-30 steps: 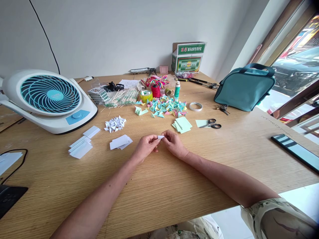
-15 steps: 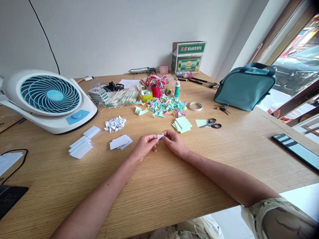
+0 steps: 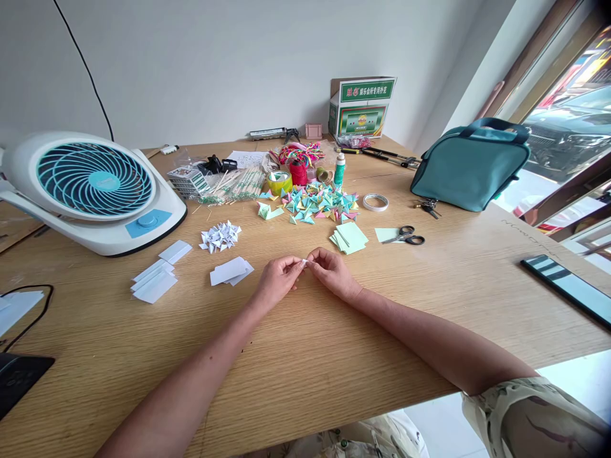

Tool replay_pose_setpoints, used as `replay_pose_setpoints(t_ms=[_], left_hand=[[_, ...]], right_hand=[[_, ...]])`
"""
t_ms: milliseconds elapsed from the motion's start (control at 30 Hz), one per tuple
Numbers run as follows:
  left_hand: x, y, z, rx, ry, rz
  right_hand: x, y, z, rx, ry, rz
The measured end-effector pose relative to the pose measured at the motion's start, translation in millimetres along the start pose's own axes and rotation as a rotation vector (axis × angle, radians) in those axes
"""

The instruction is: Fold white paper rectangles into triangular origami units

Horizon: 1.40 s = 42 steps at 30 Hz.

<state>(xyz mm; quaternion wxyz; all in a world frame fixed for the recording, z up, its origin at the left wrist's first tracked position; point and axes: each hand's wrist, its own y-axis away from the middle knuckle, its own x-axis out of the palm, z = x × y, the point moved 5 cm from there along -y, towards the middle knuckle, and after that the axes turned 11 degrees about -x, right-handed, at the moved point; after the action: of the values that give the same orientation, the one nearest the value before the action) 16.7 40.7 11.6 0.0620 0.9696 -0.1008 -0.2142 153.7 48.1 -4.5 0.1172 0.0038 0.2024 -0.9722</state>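
Note:
My left hand (image 3: 281, 278) and my right hand (image 3: 333, 273) meet over the table (image 3: 305, 356), both closed in a pinch. Between their fingertips is a small folded piece of white paper (image 3: 304, 263), mostly covered by the fingers. White paper slips (image 3: 230, 272) lie just left of my left hand, with more white slips (image 3: 155, 280) farther left. Behind them sits a pile of folded white paper triangles (image 3: 220, 236). Beyond my right hand are pale green paper sheets (image 3: 350, 238) and a heap of coloured paper triangles (image 3: 319, 205).
Black-handled scissors (image 3: 405, 236) rest on a green sheet at the right, near a tape roll (image 3: 375, 203). A white fan (image 3: 98, 187) stands left. A glue bottle (image 3: 339, 170), green box (image 3: 363, 109), teal bag (image 3: 470, 164) and phone (image 3: 568, 289) are also on the table.
The white paper shows less between my fingertips; before, a pointed triangle stuck out. My fingers have shifted slightly closer around it. The other things stay in place.

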Motion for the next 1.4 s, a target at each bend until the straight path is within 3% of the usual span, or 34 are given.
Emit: replay_pose_setpoints(t_ms=[200, 400, 567, 733, 833, 967, 1033, 1233, 1400], left_hand=[[-5, 10, -13, 0.25, -0.331, -0.221], [-1, 15, -17, 0.346, -0.424, -0.248], [-2, 9, -9, 0.276, -0.311, -0.203], [-7, 4, -7, 0.203, -0.035, -0.162], [-6, -1, 0, 0.002, 0.281, -0.021], [0, -2, 3, -0.154, 0.56, 0.171], [0, -2, 2, -0.132, 0.577, 0.181], [-4, -3, -4, 0.051, 0.423, 0.091], [-5, -3, -7, 0.182, 0.221, 0.069]], right_hand=[[-2, 2, -4, -0.02, 0.134, -0.022], [-2, 4, 4, -0.096, 0.3, -0.045], [-2, 4, 7, -0.104, 0.293, -0.064], [-1, 0, -3, -0.105, -0.04, -0.073], [-5, -1, -3, -0.158, -0.09, -0.097], [-8, 1, 11, -0.29, 0.132, -0.08], [-7, 2, 16, -0.309, 0.141, -0.063], [-3, -1, 8, -0.161, -0.214, -0.035], [-4, -2, 6, -0.141, -0.206, -0.004]])
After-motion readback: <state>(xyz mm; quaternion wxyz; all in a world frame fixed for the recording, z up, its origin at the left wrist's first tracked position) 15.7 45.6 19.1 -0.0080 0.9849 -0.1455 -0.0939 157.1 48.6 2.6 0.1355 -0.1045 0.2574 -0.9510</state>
